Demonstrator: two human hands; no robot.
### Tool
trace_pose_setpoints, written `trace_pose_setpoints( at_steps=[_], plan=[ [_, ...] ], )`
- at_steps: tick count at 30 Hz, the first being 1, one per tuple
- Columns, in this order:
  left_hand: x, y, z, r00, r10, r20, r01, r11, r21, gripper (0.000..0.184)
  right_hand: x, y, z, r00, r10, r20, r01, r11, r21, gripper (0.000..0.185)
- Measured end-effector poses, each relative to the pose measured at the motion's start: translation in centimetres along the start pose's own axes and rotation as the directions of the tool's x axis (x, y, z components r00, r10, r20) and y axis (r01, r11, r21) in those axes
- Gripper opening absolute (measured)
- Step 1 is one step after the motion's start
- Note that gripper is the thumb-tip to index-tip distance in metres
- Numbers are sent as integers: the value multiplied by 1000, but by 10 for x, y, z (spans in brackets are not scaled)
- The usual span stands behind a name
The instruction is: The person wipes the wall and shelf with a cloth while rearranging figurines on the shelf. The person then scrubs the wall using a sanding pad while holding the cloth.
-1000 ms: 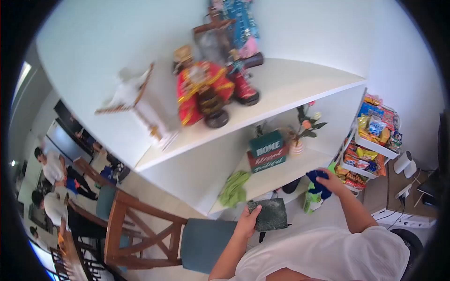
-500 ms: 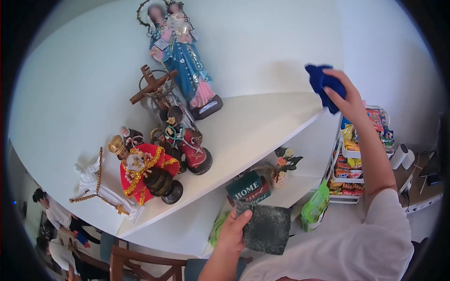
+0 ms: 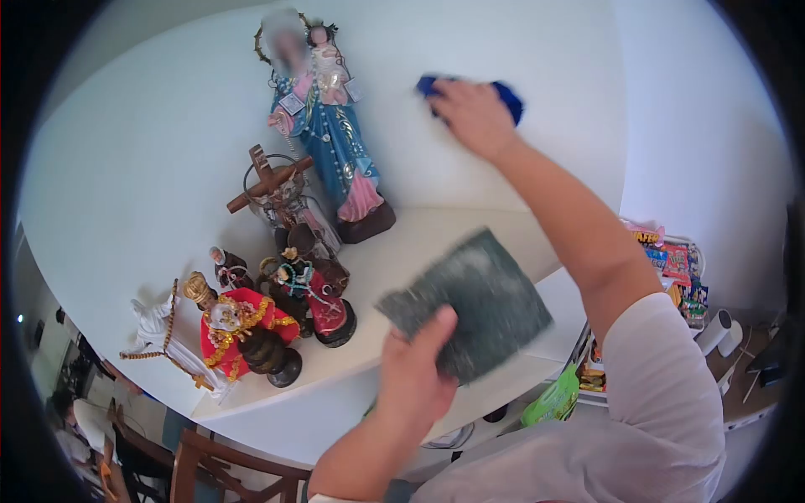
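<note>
My right hand (image 3: pixel 471 116) presses a dark blue cloth (image 3: pixel 508 99) flat against the white wall (image 3: pixel 520 42), right of the tall statue in a blue robe (image 3: pixel 329 138). Lower down, my left hand (image 3: pixel 417 369) grips a dark green, squarish flat piece (image 3: pixel 495 306) by its near edge, thumb on top. Pale, dusty-looking marks cover that piece; its material is unclear. It is held over the white shelf (image 3: pixel 411 243). Several smaller religious figures stand on the shelf's left part, among them a red-robed figure with a gold crown (image 3: pixel 235 323) and a wooden cross (image 3: pixel 270 178).
Below the shelf, a green bag (image 3: pixel 553 398) stands near a rack of snack packets (image 3: pixel 675 264). A white device (image 3: pixel 719 331) sits on a brown table at right. A wooden chair (image 3: pixel 226 469) is in front at lower left, with people farther back.
My right hand has swept the blue cloth leftward and up along the wall. My left hand has raised the dark green piece, now covering the sign and flowers below. The view has shifted slightly.
</note>
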State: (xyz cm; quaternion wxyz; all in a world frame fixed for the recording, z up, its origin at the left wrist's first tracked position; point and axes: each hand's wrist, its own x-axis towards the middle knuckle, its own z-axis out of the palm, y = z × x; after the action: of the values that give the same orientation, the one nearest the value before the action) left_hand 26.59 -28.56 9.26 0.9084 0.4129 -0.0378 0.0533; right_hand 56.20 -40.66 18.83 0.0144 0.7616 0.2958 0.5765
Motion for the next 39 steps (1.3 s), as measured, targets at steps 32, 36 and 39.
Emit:
trace_pose_setpoints(
  at_steps=[32,36,39],
  plan=[
    [316,1,22,552,532,642,-561,-332,758,63,-93,1,24,743,-652,153,546,722,425,21],
    [307,-5,41,678,615,402,-458,-75,886,62,-92,0,22,762,-592,262,422,761,492,22],
    [262,-49,54,661,326,676,-568,-371,734,60,-92,-5,22,769,-502,395,258,810,527,22]
  ],
)
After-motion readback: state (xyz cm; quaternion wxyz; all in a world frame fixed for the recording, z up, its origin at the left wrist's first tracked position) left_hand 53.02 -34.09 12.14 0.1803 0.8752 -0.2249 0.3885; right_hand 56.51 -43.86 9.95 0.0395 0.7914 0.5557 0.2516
